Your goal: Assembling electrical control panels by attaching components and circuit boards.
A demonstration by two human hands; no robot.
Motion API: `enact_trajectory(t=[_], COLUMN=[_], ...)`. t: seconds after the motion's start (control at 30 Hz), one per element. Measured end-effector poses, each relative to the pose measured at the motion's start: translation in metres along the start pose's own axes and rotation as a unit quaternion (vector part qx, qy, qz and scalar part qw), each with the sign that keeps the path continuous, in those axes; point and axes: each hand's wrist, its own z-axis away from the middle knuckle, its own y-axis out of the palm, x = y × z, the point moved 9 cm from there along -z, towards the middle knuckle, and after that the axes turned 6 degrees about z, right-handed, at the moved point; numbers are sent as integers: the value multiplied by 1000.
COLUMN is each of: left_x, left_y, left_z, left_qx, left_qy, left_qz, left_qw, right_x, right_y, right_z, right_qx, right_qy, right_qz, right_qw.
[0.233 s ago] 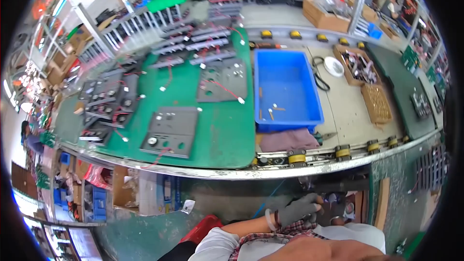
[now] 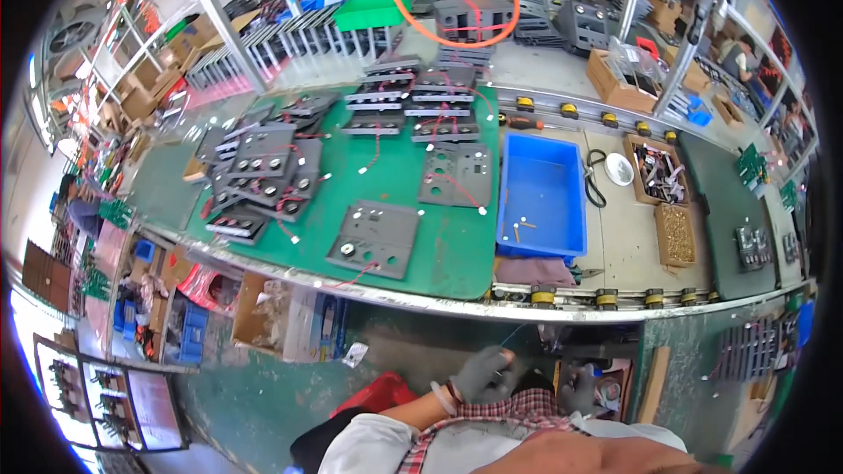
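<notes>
A person's two gloved hands hang low, in front of and below a green-topped bench (image 2: pixel 458 250), near a plaid garment. The left hand (image 2: pixel 483 375) has its fingers loosely bent; nothing shows in them, though I cannot tell whether they hold something small. The right hand (image 2: pixel 579 389) is in shadow, so I cannot tell how its fingers stand.

On the bench, a dark flat panel (image 2: pixel 378 239) lies near the front edge, left of the hands and apart from them. Its red cable (image 2: pixel 358 276) trails to that edge. To its right are a blue tub (image 2: pixel 542 177) with a few small pieces inside and a crumpled mauve cloth (image 2: pixel 534 271).

A sleeve or glove brushing the edge could snag the red cable and drag the panel off. Further left, a heap of panels (image 2: pixel 263 167) overlaps unevenly; a bump could make it slide and tangle its leads.
</notes>
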Motion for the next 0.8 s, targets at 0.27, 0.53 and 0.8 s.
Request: enact_trajectory(t=[0.27,0.53,0.8], left_x=[-54,-142,-204], left_y=[-51,-39,-38], left_z=[100,83,-5], left_qx=[-139,-282,-348], left_qy=[87,151,147], left_qz=[29,-484,-703], left_qw=[986,815,603], right_x=[233,306,429], right_y=[-105,-103,-64], right_z=[-68,-168,-226], right_qx=[-52,-31,112], right_qy=[-207,-225,-379], right_qz=[-47,-30,-66], right_qw=[976,973,916])
